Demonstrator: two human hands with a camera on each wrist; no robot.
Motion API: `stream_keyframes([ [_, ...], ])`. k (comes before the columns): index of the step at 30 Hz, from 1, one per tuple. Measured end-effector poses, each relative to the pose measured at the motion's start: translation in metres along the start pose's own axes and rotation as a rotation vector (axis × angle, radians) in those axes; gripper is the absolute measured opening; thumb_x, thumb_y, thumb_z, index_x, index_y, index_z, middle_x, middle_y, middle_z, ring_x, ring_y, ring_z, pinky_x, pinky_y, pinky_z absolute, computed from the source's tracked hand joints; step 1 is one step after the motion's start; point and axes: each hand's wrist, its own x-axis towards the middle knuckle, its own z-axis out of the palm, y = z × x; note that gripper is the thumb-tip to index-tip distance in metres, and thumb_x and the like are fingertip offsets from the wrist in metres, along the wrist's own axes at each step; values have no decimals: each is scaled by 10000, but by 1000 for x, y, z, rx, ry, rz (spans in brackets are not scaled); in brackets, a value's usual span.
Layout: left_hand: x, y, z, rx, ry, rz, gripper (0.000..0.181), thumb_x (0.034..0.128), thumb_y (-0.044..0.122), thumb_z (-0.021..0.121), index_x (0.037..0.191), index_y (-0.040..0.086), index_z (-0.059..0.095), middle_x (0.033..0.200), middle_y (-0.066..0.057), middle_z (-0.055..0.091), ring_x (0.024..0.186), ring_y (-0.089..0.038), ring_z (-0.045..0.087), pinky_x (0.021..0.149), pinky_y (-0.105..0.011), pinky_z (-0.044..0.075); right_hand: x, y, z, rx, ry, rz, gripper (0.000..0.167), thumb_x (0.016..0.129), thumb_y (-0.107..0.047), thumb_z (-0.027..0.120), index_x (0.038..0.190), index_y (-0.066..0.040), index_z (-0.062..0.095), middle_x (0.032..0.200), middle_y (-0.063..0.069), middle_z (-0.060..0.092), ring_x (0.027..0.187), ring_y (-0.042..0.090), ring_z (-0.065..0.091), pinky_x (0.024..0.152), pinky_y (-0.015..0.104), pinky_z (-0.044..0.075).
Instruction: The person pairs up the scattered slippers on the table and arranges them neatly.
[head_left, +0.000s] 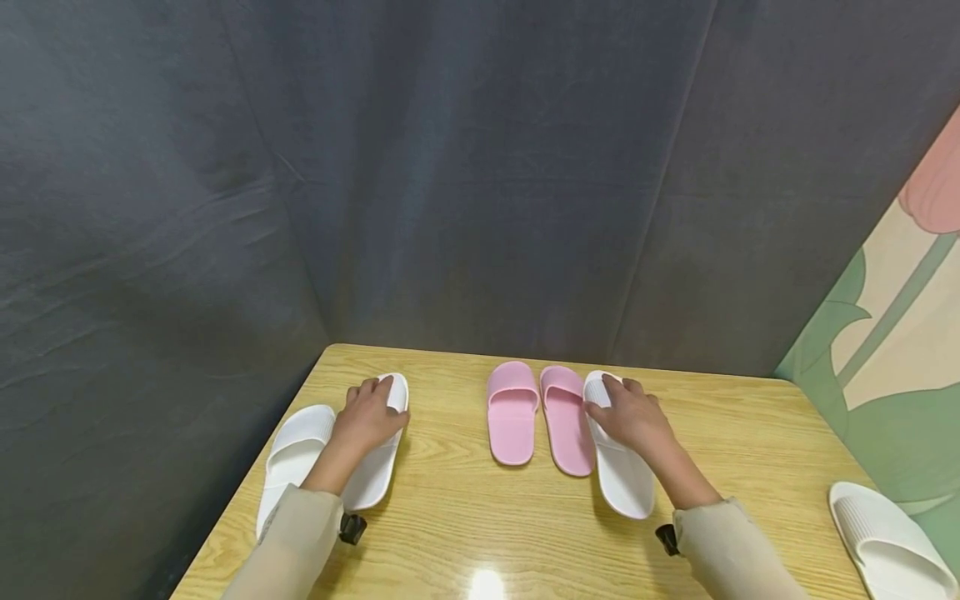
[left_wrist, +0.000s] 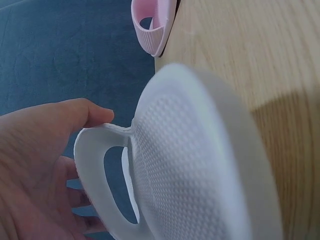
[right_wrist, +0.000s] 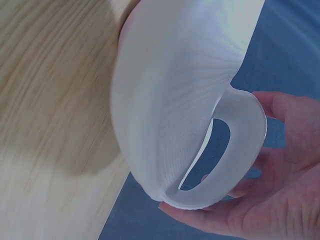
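Observation:
My left hand (head_left: 369,418) grips the strap of a white slipper (head_left: 372,477); in the left wrist view, thumb and fingers lie around the strap of that slipper (left_wrist: 185,165). On the right, my right hand (head_left: 637,415) holds another white slipper (head_left: 626,479) by its strap, beside a pink slipper (head_left: 568,429). The right wrist view shows the fingers of my right hand (right_wrist: 290,165) around the strap (right_wrist: 240,145), the slipper's sole tilted toward the camera.
A second pink slipper (head_left: 512,421) lies near the table's back edge. One white slipper (head_left: 292,454) sits at the left edge, partly behind my left arm, and another (head_left: 892,542) at the right edge. Dark cloth (head_left: 480,183) hangs behind the wooden table (head_left: 465,533).

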Motion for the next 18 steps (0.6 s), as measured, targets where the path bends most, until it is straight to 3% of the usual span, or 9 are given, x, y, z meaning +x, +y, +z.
stream_keyframes([
  [9, 5, 2, 0, 0, 4, 8, 800, 922, 392, 652, 1573, 55, 332, 1575, -259, 323, 1430, -488, 279, 1004, -667, 409, 6, -10, 0, 13, 2, -7, 729, 988, -430, 551, 1526, 29, 371, 1484, 413, 338, 1255, 670, 398, 1014, 707, 373],
  [18, 8, 1, 2, -7, -3, 0, 791, 927, 385, 646, 1574, 58, 332, 1578, -253, 320, 1437, -480, 274, 1002, -668, 412, 10, -18, 1, 26, -12, -1, 732, 992, -424, 548, 1535, 28, 355, 1508, 405, 315, 1294, 666, 363, 1052, 706, 348],
])
